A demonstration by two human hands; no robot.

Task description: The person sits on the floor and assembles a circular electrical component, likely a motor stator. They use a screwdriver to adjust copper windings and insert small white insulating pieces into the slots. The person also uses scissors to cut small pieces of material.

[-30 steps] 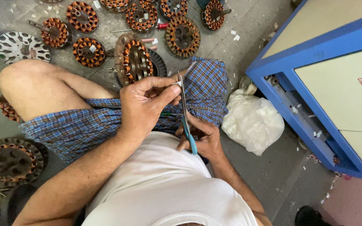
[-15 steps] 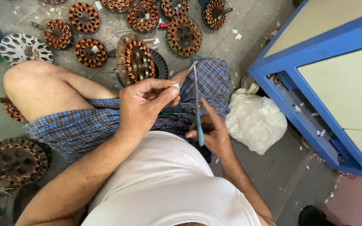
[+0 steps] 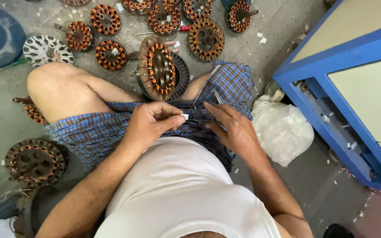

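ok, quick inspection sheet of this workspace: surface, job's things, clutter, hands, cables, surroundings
Surface: grey concrete floor; person sits on it.
Job's things: small white slip pinched in left hand; scissors under right hand; copper-wound stator propped upright at the knees.
Clutter: more wound stators across the floor, one at the left; white paper scraps; crumpled white plastic bag.
Hands: both bare, together over the lap.
Cables: nothing seen.
Surroundings: blue-framed cabinet at right.

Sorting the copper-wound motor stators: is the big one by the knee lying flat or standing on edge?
On edge. The large copper-wound stator leans tilted against a dark ring, unlike the flat ones around.
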